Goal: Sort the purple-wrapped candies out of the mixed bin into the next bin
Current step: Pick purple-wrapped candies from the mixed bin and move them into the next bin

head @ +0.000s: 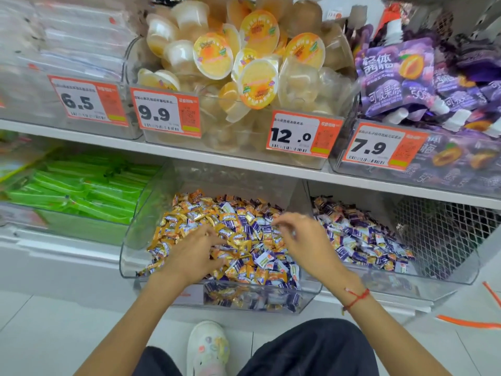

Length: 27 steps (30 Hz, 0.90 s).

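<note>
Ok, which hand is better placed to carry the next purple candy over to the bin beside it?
Probably the right hand: it hovers at the mixed bin's right edge, beside the next bin of purple candies. The left hand is down among the orange wrappers, farther away.

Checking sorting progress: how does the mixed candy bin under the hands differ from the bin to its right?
The mixed bin holds many orange-wrapped candies among purple ones; the next bin holds mostly purple-and-white ones, with a few orange bits. The mixed bin's pile looks fuller, reaching its front wall; the next bin's pile sits shallower. The left hand rests on the mixed pile; the right hand hovers near its right edge. Both bins are clear plastic.
</note>
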### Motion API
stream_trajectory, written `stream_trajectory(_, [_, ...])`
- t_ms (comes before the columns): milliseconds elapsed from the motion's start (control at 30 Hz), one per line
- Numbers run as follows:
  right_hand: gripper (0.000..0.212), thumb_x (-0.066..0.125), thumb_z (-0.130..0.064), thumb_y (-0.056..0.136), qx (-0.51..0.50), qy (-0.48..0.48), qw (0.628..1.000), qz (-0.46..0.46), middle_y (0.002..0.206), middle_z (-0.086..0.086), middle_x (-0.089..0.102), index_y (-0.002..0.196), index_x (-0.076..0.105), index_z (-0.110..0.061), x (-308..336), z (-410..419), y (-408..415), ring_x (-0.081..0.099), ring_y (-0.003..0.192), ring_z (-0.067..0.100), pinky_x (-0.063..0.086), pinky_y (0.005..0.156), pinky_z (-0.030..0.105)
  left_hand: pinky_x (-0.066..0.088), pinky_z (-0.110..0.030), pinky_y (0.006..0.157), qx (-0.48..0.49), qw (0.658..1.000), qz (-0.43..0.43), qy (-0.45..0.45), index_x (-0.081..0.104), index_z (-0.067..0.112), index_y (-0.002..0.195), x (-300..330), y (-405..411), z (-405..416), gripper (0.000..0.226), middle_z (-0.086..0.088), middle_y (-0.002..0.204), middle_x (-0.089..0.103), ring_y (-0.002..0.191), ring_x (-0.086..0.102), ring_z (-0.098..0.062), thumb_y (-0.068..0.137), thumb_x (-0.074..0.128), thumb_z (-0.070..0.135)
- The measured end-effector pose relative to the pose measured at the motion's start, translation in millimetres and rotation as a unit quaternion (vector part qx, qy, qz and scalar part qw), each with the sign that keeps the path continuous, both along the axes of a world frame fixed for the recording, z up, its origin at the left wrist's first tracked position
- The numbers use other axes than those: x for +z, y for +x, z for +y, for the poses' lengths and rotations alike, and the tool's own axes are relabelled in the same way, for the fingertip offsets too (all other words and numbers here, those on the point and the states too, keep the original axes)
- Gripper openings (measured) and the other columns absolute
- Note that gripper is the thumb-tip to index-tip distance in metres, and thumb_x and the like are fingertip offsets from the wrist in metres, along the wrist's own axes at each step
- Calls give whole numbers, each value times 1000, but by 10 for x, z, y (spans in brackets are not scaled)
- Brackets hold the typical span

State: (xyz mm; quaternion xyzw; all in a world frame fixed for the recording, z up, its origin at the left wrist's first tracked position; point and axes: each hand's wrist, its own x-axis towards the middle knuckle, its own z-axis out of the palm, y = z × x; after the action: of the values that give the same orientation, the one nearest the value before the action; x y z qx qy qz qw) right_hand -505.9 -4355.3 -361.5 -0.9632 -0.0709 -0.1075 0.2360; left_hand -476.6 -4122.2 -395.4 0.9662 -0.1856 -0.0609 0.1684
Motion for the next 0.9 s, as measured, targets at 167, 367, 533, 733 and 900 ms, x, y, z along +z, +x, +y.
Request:
stream_trajectory(167, [52,58,-9,90,36,-143,955,256,133,8,52,140,43,-18,-319,301,161,57,109,25,45,80,29,47,-30,78,70,994,-42,-74,67,30,108,-39,-34,-81,27,11,120,51,104,53,-11,88,60,47])
stream_trajectory(367, [23,60,-21,94,-15,-14,995,99,108,6,70,116,66,-21,-217,200,318,63,69,13,51,71,34,47,-27,80,127,963,-96,-218,67,23,109,-40,-22,113,29,8,118,62,104,58,-11,92,54,43])
stream_trajectory(533, [30,53,-19,97,-13,32,999,29,127,5,60,126,57,-22,-292,502,736,60,108,23,49,88,36,52,-31,76,159,955,-87,-235,61,24,117,-23,-7,125,30,5,103,70,94,65,-13,95,50,41])
stream_trajectory(733, [66,57,-23,94,1,-116,978,172,151,10,28,150,23,-17,-598,878,824,25,139,33,30,110,42,53,-33,75,187,952,-80,-228,61,25,115,-96,23,166,27,8,96,70,89,65,-12,94,51,40])
stream_trajectory(900, [37,63,-15,90,8,-5,993,121,132,4,57,125,57,-23,-491,683,732,59,112,24,50,87,33,52,-31,75,189,956,-64,-215,61,30,114,-58,28,123,25,12,94,69,90,63,-8,94,52,41])
